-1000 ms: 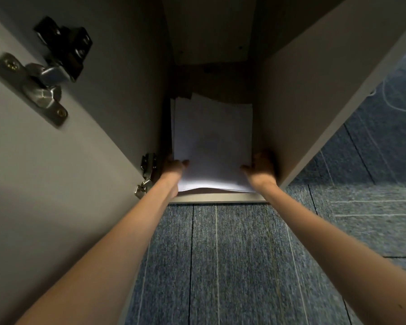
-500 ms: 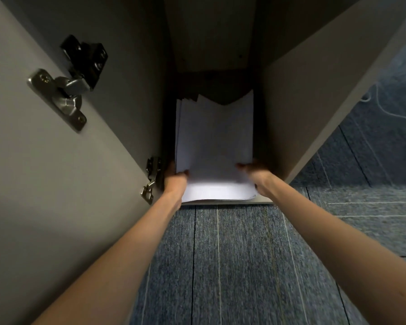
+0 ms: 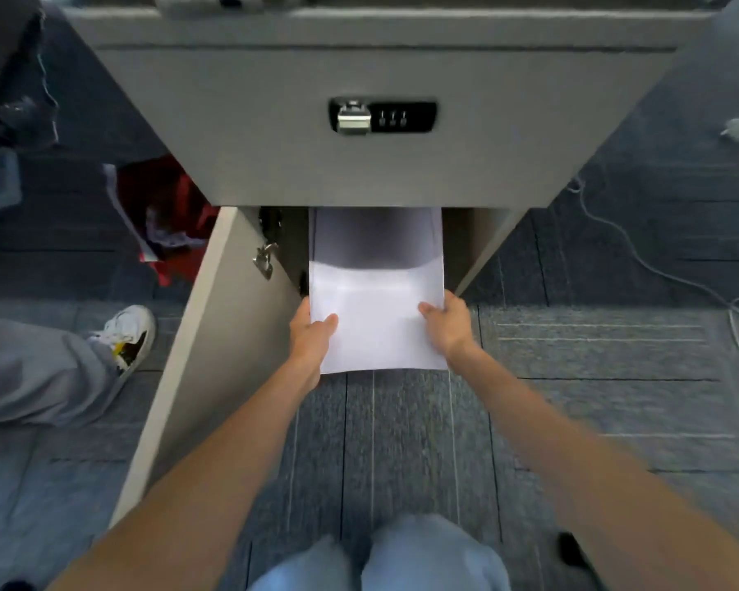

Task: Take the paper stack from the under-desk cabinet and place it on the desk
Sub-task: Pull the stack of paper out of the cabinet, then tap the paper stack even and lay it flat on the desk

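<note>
1. Looking down at blue-grey carpet (image 3: pixel 402 441) with thin pale lines, running under and around the cabinet (image 3: pixel 359 134).
2. Showing the grey cabinet front above, with a combination lock (image 3: pixel 382 116) and metal latch near its centre.
3. Standing open on the left: the door (image 3: pixel 197 356), swung outward, a hinge (image 3: pixel 265 260) showing on its inner face.
4. Trailing across the carpet on the right: a white cable (image 3: pixel 640 258), looping near the frame edge.
5. Lying left of the cabinet: red cloth (image 3: pixel 167 206), partly in shadow; too dim to tell more.
6. Standing at far left: another person's grey trouser leg and a white shoe (image 3: pixel 124 334).
7. Showing at the bottom edge: the wearer's own knees in pale blue trousers (image 3: pixel 402 560).
8. Holding the paper stack (image 3: pixel 376 317) half out of the cabinet opening, its near edge over the carpet, its far half shadowed under the cabinet front.
9. Gripping the stack's left edge with the left hand (image 3: pixel 310 334): thumb pressed on top, fingers hidden beneath.
10. Gripping the right edge with the right hand (image 3: pixel 449 324): thumb on top, fingers curled under the stack.
11. Differing from half a second ago: camera now higher and farther back, cabinet interior no longer filling the view, lock and front panel now visible.
12. Differing also: stack drawn toward the wearer, earlier lying wholly inside with hands at the shelf lip; both hands keeping their pinch throughout.
</note>
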The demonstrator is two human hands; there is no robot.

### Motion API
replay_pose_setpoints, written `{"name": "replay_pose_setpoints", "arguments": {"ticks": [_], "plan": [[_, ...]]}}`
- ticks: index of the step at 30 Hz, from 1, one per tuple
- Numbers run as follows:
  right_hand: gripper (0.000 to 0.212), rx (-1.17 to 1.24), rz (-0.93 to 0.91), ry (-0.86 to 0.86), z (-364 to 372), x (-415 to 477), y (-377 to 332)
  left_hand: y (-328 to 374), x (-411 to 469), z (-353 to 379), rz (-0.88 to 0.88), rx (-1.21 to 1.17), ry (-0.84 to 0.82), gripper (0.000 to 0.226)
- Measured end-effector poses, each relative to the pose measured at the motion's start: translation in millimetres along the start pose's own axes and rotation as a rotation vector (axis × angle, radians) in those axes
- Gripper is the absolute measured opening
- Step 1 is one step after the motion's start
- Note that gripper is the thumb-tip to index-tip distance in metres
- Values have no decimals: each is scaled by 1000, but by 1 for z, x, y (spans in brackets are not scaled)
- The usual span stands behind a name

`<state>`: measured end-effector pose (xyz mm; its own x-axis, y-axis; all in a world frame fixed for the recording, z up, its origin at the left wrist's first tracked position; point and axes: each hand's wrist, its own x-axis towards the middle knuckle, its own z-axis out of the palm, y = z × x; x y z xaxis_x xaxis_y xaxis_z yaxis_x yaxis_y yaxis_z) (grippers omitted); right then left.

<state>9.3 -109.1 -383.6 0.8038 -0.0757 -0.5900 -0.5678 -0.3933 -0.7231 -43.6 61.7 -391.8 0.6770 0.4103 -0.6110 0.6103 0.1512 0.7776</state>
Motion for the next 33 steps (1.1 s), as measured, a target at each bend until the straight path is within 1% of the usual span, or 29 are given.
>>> {"name": "replay_pose_setpoints", "arguments": {"ticks": [6, 10, 13, 19, 22, 27, 33], "plan": [[37, 32, 168, 12, -42, -118, -33, 57, -116, -33, -120, 24, -64, 49], [36, 51, 261, -1, -57, -196, -43, 71, -187, -57, -191, 72, -68, 51], [38, 70, 312, 9, -70, -246, -52, 83, -231, -75, -241, 107, -106, 52], [34, 146, 266, 66, -98, -328, -84, 115, -297, -100, -271, 94, -162, 57], [32, 178, 238, 100, -110, -357, -98, 137, -322, -104, -243, 55, -192, 53], [33, 291, 169, 178, -135, -401, -127, 176, -355, -112, -190, 1, -313, 50], [32, 361, 49, 226, -166, -416, -169, 231, -364, -101, -88, 14, -386, 53]]}}
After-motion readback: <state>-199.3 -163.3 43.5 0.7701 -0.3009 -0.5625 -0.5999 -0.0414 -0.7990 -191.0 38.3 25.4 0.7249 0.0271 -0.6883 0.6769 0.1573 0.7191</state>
